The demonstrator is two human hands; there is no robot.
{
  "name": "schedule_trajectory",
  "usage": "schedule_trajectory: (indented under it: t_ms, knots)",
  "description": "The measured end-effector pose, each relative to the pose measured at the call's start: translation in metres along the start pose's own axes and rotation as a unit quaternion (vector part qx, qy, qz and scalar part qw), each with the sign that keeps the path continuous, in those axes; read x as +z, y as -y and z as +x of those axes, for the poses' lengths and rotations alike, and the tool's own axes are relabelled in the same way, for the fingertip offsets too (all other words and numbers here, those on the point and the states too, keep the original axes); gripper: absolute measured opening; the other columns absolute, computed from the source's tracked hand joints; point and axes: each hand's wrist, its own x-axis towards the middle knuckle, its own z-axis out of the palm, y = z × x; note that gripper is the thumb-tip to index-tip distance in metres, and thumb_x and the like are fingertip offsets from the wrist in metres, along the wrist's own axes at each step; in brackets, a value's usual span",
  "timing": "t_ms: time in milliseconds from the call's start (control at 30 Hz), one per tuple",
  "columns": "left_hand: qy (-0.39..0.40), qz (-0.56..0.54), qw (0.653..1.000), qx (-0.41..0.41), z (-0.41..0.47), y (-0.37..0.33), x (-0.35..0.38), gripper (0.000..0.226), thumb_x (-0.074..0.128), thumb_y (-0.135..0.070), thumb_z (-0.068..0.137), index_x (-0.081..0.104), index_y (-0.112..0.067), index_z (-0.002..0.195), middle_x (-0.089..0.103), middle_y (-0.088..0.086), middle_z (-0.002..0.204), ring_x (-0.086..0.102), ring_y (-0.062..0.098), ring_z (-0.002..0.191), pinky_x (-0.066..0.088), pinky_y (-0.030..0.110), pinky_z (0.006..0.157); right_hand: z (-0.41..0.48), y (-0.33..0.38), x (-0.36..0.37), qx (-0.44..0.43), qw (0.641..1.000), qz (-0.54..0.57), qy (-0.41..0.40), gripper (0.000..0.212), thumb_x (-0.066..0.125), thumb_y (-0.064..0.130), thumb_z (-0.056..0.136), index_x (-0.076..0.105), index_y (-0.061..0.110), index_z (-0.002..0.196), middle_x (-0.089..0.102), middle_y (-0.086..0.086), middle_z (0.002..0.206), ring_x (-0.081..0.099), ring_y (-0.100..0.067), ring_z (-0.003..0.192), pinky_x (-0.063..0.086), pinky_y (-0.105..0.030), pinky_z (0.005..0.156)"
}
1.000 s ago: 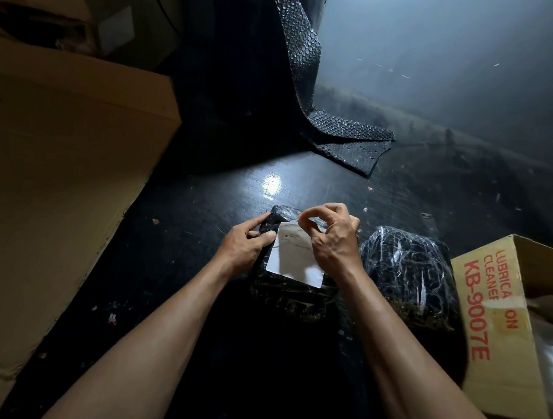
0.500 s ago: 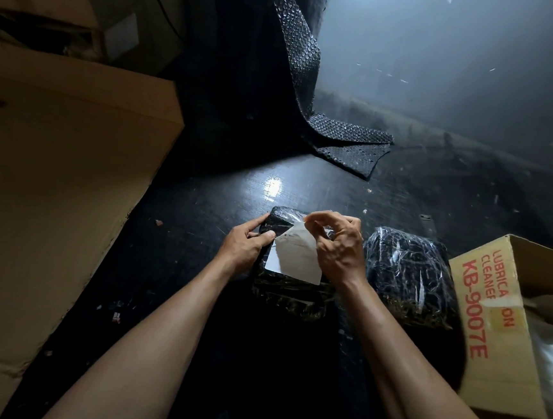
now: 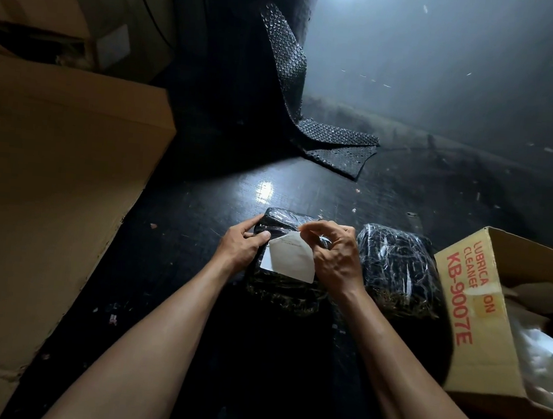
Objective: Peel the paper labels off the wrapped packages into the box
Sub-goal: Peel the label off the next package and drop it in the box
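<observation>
White label (image 3: 292, 261) pinched in right hand (image 3: 334, 259); left hand (image 3: 241, 246) apparently clasps dim package (image 3: 281, 286).

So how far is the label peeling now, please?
Done, it seems: the right package shows no label, and the box already holds crumpled scraps. In hand: the left hand steadies the left package while the right hand pinches the label, top corner folded up, lower edge seemingly attached. Left: pull it free and drop it in the box.
</observation>
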Motion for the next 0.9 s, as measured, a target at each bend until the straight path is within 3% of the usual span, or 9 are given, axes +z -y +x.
schedule_trajectory:
  t_ms: [200, 400, 500, 767, 900]
  knots:
    - [-0.008, 0.008, 1.0, -0.007, 0.005, 0.003, 0.001, 0.078, 0.073, -0.052, 0.06, 0.06, -0.039, 0.135, 0.08, -0.001, 0.097, 0.077, 0.019, 0.09, 0.058, 0.048, 0.094, 0.0, 0.008, -0.006, -0.002, 1.0, 0.002, -0.017, 0.017, 0.076, 0.019, 0.087, 0.077, 0.036, 0.089, 0.063, 0.03, 0.087, 0.053, -0.015, 0.11, 0.053, -0.043, 0.091]
    - [-0.018, 0.038, 0.999, -0.007, 0.006, 0.003, 0.002, 0.075, 0.071, -0.056, 0.061, 0.059, -0.043, 0.134, 0.079, -0.001, 0.098, 0.076, 0.019, 0.091, 0.058, 0.047, 0.094, 0.004, 0.006, -0.007, -0.022, 1.0, 0.004, 0.007, 0.026, 0.08, 0.023, 0.083, 0.074, 0.048, 0.086, 0.066, 0.035, 0.091, 0.061, -0.023, 0.107, 0.056, -0.048, 0.091]
    - [-0.021, 0.048, 0.999, -0.007, 0.006, 0.003, 0.002, 0.074, 0.07, -0.057, 0.061, 0.058, -0.044, 0.133, 0.079, -0.001, 0.099, 0.077, 0.019, 0.09, 0.059, 0.047, 0.092, 0.0, 0.009, -0.009, -0.016, 1.0, -0.002, 0.0, 0.027, 0.08, 0.023, 0.083, 0.073, 0.049, 0.082, 0.066, 0.034, 0.086, 0.057, -0.018, 0.11, 0.053, -0.049, 0.094]
    - [-0.022, 0.042, 0.999, -0.004, 0.004, -0.002, 0.004, 0.079, 0.07, -0.057, 0.058, 0.059, -0.041, 0.134, 0.08, 0.001, 0.095, 0.077, 0.019, 0.085, 0.059, 0.047, 0.091, -0.014, 0.021, -0.017, -0.017, 1.0, -0.022, 0.002, 0.011, 0.077, 0.022, 0.086, 0.078, 0.031, 0.093, 0.065, 0.029, 0.089, 0.05, -0.013, 0.105, 0.051, -0.044, 0.092]
    - [-0.028, 0.039, 0.999, 0.002, -0.005, -0.011, 0.007, 0.06, 0.072, -0.039, 0.075, 0.062, -0.037, 0.134, 0.08, 0.003, 0.091, 0.072, 0.011, 0.071, 0.058, 0.035, 0.086, -0.017, 0.024, -0.016, -0.03, 0.999, -0.022, -0.007, 0.011, 0.079, 0.024, 0.084, 0.079, 0.031, 0.092, 0.066, 0.031, 0.086, 0.05, -0.012, 0.102, 0.052, -0.047, 0.088]
